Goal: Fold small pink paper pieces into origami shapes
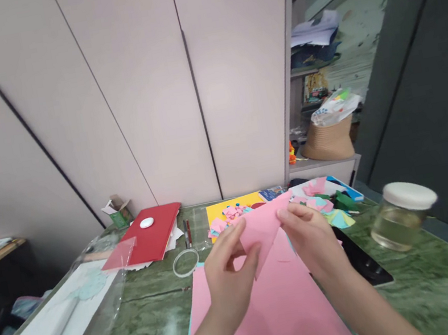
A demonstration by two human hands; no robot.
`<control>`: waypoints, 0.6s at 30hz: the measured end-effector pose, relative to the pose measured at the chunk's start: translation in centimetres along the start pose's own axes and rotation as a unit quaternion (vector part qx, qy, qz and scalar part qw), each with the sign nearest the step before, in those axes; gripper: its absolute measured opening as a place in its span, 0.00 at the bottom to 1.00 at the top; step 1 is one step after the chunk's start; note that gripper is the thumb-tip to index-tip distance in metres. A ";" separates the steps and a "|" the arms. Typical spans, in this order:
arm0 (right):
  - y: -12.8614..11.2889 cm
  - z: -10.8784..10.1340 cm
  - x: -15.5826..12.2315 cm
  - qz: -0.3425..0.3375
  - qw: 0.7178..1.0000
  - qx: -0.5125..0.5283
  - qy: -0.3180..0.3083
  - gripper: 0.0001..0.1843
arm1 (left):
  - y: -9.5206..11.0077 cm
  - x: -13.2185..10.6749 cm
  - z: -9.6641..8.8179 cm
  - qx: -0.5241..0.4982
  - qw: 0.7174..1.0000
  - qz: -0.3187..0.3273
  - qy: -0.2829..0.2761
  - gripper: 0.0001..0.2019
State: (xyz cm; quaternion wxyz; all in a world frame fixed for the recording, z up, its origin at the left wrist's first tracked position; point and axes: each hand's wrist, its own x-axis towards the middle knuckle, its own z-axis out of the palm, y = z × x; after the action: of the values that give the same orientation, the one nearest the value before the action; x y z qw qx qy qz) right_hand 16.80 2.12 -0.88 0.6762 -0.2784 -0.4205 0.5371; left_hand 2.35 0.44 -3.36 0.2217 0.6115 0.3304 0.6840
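The left hand (229, 282) and right hand (315, 241) pinch 1 folded pink paper (264, 227); a white-lidded jar (409, 197) holds pale liquid (395, 232).

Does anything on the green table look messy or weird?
A bit messy: colourful paper scraps lie in loose heaps at the back. Ragged white paper pokes out untidily from under the red folder. Nothing looks spilled; the jar has its white lid on.

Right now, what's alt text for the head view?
The left hand and right hand hold a pink paper piece over a larger pink sheet on a green table. Paper scraps lie behind; a lidded jar stands at right.
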 end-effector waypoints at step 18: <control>-1.3 -1.2 1.1 0.010 0.995 0.082 0.053 0.06 | -0.1 -0.4 0.6 0.075 0.992 0.010 -0.102 0.31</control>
State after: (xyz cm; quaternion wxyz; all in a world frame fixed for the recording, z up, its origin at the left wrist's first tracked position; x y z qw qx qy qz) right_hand 18.62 2.88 -0.08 0.7126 -0.2541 -0.3362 0.5608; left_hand 3.04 0.34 -3.73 0.2011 0.6961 0.3500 0.5938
